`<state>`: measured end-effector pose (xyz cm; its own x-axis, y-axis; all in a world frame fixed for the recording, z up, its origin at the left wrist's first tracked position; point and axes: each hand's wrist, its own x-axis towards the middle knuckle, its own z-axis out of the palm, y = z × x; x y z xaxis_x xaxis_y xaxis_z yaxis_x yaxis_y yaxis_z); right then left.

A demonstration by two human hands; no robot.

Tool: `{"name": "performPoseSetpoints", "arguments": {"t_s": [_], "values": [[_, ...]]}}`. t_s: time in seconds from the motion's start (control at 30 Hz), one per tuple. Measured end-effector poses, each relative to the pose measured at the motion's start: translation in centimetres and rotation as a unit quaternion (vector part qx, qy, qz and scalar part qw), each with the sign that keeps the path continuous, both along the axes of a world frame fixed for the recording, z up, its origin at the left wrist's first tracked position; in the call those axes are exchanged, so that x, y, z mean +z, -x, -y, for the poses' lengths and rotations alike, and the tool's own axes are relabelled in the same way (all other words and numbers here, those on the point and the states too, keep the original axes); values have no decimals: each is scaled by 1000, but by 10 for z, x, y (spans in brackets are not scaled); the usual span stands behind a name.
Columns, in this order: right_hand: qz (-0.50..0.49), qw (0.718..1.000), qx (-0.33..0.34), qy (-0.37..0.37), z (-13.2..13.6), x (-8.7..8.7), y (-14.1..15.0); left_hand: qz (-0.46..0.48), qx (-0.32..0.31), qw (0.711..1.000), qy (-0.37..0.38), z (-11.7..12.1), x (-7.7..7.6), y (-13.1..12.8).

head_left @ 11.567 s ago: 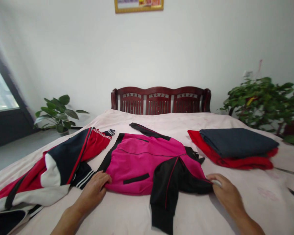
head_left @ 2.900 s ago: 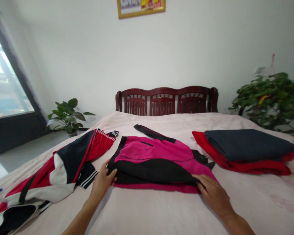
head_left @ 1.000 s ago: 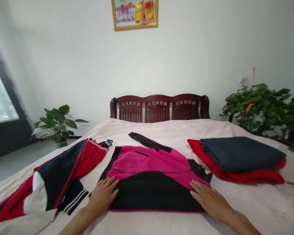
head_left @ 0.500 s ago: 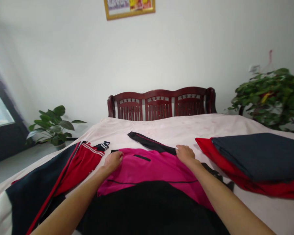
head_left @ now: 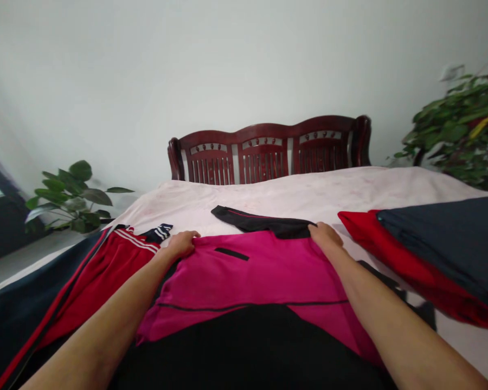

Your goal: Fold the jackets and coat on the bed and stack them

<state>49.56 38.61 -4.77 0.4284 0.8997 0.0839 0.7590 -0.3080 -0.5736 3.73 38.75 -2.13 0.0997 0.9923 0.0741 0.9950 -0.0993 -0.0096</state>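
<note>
A magenta-and-black jacket lies mid-bed, short of the far edge, its black near side cut off by my frame. I see the left hand pinching the hem's far corner and the right hand pinching where the far sleeve meets the shoulder, fingers partly hidden. The forearms block part of the hem and collar. Toward the bed's left edge, a red-and-navy garment, cuff white-striped, leaves my view; toward the right, so do folded cloths.

Left hand and right hand moved farther across the jacket.
</note>
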Motion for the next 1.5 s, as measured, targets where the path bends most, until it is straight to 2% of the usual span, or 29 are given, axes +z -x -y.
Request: {"name": "performPoseSetpoints", "arguments": {"t_s": [0.1, 0.2, 0.27, 0.33, 0.37, 0.43, 0.53, 0.63, 0.73, 0.83, 0.93, 1.0, 1.07, 1.17, 1.2, 1.27, 1.3, 1.37, 1.43, 1.5], "values": [[-77, 996, 26, -42, 7, 15, -11, -7, -11, 999, -37, 12, 18, 0], [-154, 980, 88, -92, 28, 37, -16, -9, -29, 997, -76, 41, 34, 3], [-228, 954, 150, -121, 49, 49, -21, -15, -74, 991, -110, 69, 37, 9], [-281, 928, 212, -122, 72, 53, -32, -31, -140, 980, -137, 100, 34, 18], [-280, 923, 239, -107, 84, 52, -37, -41, -172, 975, -137, 114, 30, 23], [-210, 935, 282, -47, 105, 45, -48, -54, -214, 970, -98, 136, 23, 31], [-59, 945, 318, 44, 125, 35, -52, -63, -211, 975, -16, 152, 20, 33], [18, 946, 315, 77, 124, 43, -39, -29, -203, 978, 33, 151, 32, 13], [48, 954, 286, 78, 110, 60, -12, 92, -253, 961, 55, 149, 38, -28], [68, 971, 219, 74, 101, 66, 16, 189, -285, 934, 106, 152, 27, -71], [61, 977, 201, 45, 104, 62, 32, 245, -271, 914, 173, 155, 14, -94], [21, 973, 229, 2, 110, 59, 32, 342, -242, 875, 243, 150, 11, -97], [-78, 959, 266, -55, 116, 59, 27, 447, -204, 812, 316, 139, 12, -100], [-248, 912, 314, -96, 123, 62, 20, 551, -112, 733, 383, 117, 10, -118], [-284, 897, 327, -90, 125, 64, 18, 586, -62, 700, 403, 110, 7, -129], [-337, 871, 352, -71, 128, 66, 17, 665, 52, 600, 442, 99, -1, -157], [-356, 859, 361, -64, 130, 68, 17, 699, 91, 550, 448, 96, -5, -172], [-385, 843, 371, -51, 135, 68, 18, 756, 116, 480, 429, 91, -14, -199], [-403, 837, 368, -31, 139, 67, 17, 804, 102, 437, 391, 88, -18, -216], [-408, 841, 355, -24, 144, 63, 13, 849, 92, 389, 347, 85, -17, -220]]}}
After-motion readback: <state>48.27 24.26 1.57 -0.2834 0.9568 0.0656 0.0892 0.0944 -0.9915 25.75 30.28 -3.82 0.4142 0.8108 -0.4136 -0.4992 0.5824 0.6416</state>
